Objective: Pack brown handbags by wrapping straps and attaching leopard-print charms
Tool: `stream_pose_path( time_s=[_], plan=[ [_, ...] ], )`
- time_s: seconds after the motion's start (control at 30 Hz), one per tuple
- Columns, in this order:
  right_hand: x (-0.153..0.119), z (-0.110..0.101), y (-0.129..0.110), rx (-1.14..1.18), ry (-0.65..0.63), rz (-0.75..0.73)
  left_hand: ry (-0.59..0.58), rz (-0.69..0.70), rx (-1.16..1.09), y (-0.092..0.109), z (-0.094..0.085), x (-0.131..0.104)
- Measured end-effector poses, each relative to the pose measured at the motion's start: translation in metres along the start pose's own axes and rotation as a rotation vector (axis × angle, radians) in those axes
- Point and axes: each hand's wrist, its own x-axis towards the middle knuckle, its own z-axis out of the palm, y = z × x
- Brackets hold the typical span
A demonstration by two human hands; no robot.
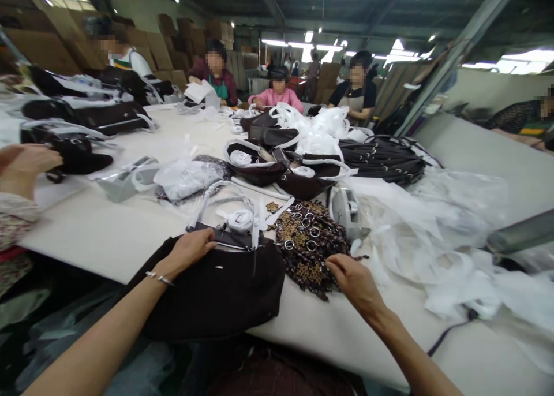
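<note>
A dark brown handbag lies at the table's near edge, its zipped top turned away from me. My left hand is closed on its top edge, near the grey strap fitting. White wrapped straps and a coil of white wrapping rest behind the bag's opening. To the right is a heap of leopard-print flower charms with metal rings and dark dangling strands. My right hand is at the heap's right edge, thumb and fingers pinched together. What is between those fingertips is too small to make out.
Two dark bags with white-wrapped handles stand beyond the charms, beside a bundle of black straps. Clear plastic and white wrapping cover the right side. A co-worker's hand is at far left. Several people sit across the table.
</note>
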Motion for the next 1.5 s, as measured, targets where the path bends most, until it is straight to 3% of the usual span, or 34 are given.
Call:
stream_pose_path(
  time_s=[0.17,0.3,0.47,0.6,0.77,0.87,0.93,1.0,1.13,1.27,1.37,1.5],
  plan=[
    [-0.01,0.008,-0.004,-0.093,-0.086,-0.009,-0.051,0.018,-0.015,-0.008,-0.003,0.008],
    [-0.002,0.023,-0.008,-0.152,-0.119,0.001,0.021,0.037,-0.081,0.008,-0.02,-0.009],
    [0.009,0.024,0.002,-0.041,-0.024,0.05,0.092,0.259,-0.361,0.067,-0.043,-0.061],
    [0.015,0.004,-0.002,0.151,0.057,0.168,0.047,0.367,-0.521,0.12,-0.036,-0.09],
    [0.017,-0.02,-0.029,0.702,0.007,0.398,0.037,0.431,-0.767,0.18,-0.011,-0.094],
    [0.014,-0.026,-0.048,0.975,-0.045,0.425,0.088,0.451,-0.956,0.208,-0.003,-0.086],
    [0.011,-0.026,-0.061,1.04,-0.072,0.412,0.06,0.458,-1.078,0.22,-0.003,-0.081],
    [0.009,-0.026,-0.073,0.988,-0.077,0.385,0.068,0.455,-1.129,0.225,-0.005,-0.078],
    [0.006,-0.019,-0.089,0.836,-0.107,0.363,0.24,0.421,-0.99,0.219,-0.012,-0.078],
    [0.003,-0.009,-0.094,1.077,-0.25,0.409,0.279,0.365,-0.957,0.204,-0.022,-0.083],
    [0.001,-0.007,-0.1,1.27,-0.351,0.413,0.131,0.254,-1.104,0.189,-0.029,-0.084],
    [0.0,-0.008,-0.112,1.246,-0.44,0.365,-0.15,0.089,-1.465,0.171,-0.031,-0.082]
  ],
)
